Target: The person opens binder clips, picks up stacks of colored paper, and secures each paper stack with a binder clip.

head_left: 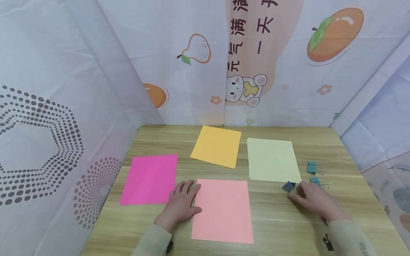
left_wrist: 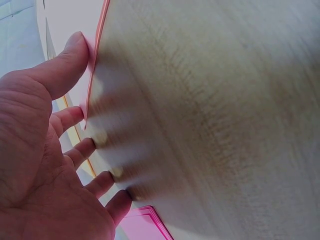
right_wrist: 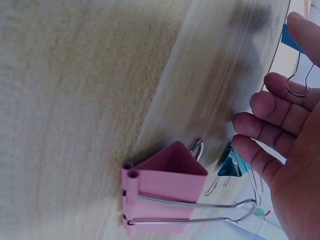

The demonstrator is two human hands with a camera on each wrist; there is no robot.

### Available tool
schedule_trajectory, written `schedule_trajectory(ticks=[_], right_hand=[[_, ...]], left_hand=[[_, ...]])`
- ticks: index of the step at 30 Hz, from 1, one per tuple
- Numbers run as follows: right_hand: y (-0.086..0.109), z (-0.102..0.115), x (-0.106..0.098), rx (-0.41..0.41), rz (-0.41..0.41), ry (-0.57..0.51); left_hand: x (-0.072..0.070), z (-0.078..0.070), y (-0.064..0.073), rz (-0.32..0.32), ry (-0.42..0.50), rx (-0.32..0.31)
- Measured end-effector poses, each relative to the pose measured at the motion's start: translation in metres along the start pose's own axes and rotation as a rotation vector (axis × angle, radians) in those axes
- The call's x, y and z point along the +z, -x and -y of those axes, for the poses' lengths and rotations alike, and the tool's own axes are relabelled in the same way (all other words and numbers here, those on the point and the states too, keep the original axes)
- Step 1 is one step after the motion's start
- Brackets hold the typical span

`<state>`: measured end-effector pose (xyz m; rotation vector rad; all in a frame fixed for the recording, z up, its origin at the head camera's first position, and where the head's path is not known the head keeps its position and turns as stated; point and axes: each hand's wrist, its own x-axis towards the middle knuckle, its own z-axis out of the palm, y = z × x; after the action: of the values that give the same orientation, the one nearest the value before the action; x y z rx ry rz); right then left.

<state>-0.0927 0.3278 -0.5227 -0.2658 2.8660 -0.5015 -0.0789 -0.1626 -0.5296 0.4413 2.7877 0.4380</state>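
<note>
My left hand (head_left: 182, 202) rests at the left edge of a light pink sheet stack (head_left: 222, 211). Its fingers are spread, and the thumb lies along the paper's edge, as the left wrist view also shows. My right hand (head_left: 315, 199) holds a dark blue binder clip (head_left: 289, 186) by its wire handles, low over the table near the pale yellow sheets (head_left: 273, 160). In the right wrist view the clip's wire loop (right_wrist: 297, 90) shows between thumb and index finger. A pink binder clip (right_wrist: 165, 195) stands under that hand, hidden in the head view.
Two teal binder clips (head_left: 312, 168) lie right of the yellow sheets, the nearer clip (head_left: 315, 181) just beyond the right hand. Magenta sheets (head_left: 150, 179) lie at the left and orange sheets (head_left: 216, 146) at the back. Printed curtains (head_left: 179, 89) enclose the wooden table (head_left: 272, 227).
</note>
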Motion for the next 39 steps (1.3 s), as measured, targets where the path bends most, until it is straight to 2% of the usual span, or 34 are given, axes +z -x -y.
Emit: schedule_trajectory(ticks=[11, 24, 39], right_hand=[[0.0016, 0.0032, 0.0032, 0.027, -0.005, -0.017], [0.0013, 0.0025, -0.0003, -0.001, 0.026, 0.036], [0.0055, 0.0000, -0.0027, -0.020, 0.058, 0.018]], left_hand=[[0.0014, 0.0010, -0.0005, 0.000, -0.006, 0.001], [0.0002, 0.0008, 0.0000, 0.000, -0.011, 0.002], [-0.0001, 0.0008, -0.0004, 0.001, -0.013, 0.007]])
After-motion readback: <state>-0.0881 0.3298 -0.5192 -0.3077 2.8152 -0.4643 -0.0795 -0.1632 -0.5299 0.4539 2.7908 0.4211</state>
